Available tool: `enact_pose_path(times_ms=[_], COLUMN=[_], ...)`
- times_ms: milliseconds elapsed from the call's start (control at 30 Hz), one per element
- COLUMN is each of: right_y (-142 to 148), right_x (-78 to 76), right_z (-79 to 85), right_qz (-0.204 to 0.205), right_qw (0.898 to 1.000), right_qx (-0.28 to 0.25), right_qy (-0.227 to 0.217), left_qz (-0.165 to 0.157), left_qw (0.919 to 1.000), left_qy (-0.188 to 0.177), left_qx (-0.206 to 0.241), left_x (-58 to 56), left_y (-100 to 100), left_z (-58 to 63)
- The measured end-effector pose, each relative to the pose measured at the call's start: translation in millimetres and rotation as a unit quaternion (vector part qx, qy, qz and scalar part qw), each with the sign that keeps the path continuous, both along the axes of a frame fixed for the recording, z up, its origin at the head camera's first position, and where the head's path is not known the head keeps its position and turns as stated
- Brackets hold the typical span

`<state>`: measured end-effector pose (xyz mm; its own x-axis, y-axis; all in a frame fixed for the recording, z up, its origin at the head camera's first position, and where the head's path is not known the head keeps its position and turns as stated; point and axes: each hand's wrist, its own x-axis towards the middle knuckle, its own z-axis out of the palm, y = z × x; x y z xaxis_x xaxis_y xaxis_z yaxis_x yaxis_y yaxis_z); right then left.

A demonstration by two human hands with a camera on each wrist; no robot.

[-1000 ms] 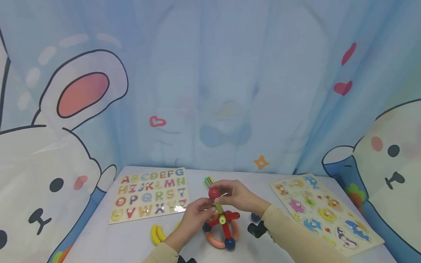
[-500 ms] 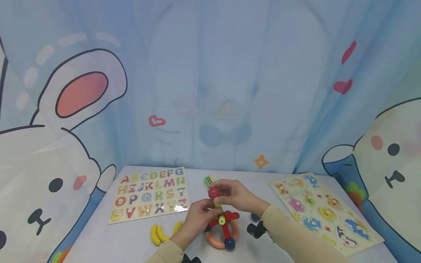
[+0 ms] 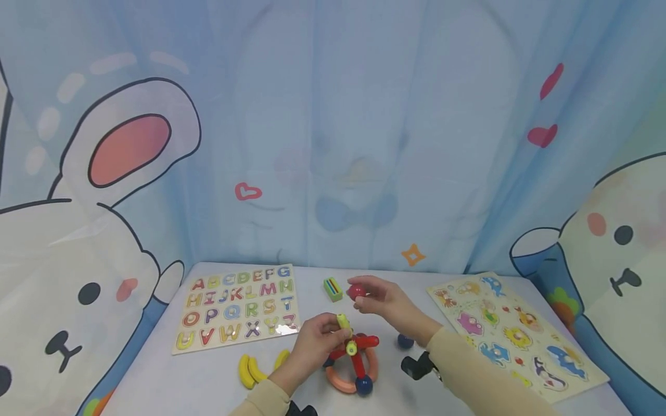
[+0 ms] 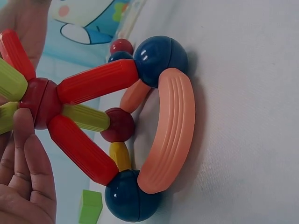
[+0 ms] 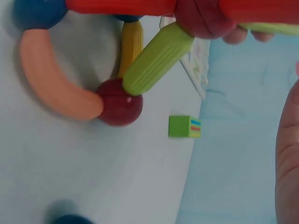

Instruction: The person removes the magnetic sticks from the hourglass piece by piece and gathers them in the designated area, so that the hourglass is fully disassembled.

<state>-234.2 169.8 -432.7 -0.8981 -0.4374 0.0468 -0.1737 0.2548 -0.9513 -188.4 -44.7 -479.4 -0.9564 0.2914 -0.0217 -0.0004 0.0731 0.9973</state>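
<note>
My right hand (image 3: 387,303) holds a red ball (image 3: 356,292) between thumb and fingers, above and to the right of a ball-and-stick building toy. My left hand (image 3: 318,345) pinches a yellow-green stick (image 3: 343,323) at the top of that toy, its fingers against the central red ball (image 4: 42,102). From this ball, red sticks (image 4: 98,81) and another yellow-green stick (image 4: 86,116) slope down to blue balls (image 4: 161,60) and a dark red ball (image 5: 119,102). Curved salmon sticks (image 4: 175,130) and a yellow stick (image 5: 131,46) join these into a ring on the table.
An alphabet board (image 3: 236,306) lies back left, and an animal puzzle board (image 3: 515,341) lies on the right. A green striped block (image 3: 333,289) stands behind the hands. Yellow curved sticks (image 3: 250,370) lie left of the toy. A loose blue ball (image 3: 405,342) sits under the right forearm.
The right hand has lifted the red ball off the top of the yellow-green stick and moved right and away with it. The left hand has stayed on the toy.
</note>
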Motion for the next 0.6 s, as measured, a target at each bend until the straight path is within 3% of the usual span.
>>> enact_pose_path(times_ms=[100, 267, 400, 600], right_y=[19.2, 59.9, 93.6, 137.9], right_x=[3.9, 12.6, 23.2, 33.6], right_z=[-3.8, -18.4, -34.1, -64.5], right_qz=[-0.054, -0.147, -0.187, -0.225], right_qw=[0.998, 0.987, 0.977, 0.957], right_qx=[0.012, 0.052, 0.092, 0.183], right_qy=[-0.021, -0.042, -0.048, -0.018], left_qz=[0.004, 0.002, -0.003, 0.0], left_qw=[1.0, 1.0, 1.0, 1.0], left_qy=[-0.006, -0.006, 0.0, -0.006], left_qx=[-0.006, -0.004, -0.002, 0.002], left_x=[0.3, 0.6, 0.7, 0.5], left_y=[0.0, 0.0, -0.9, -0.6], left_z=[-0.9, -0.7, -1.0, -1.6])
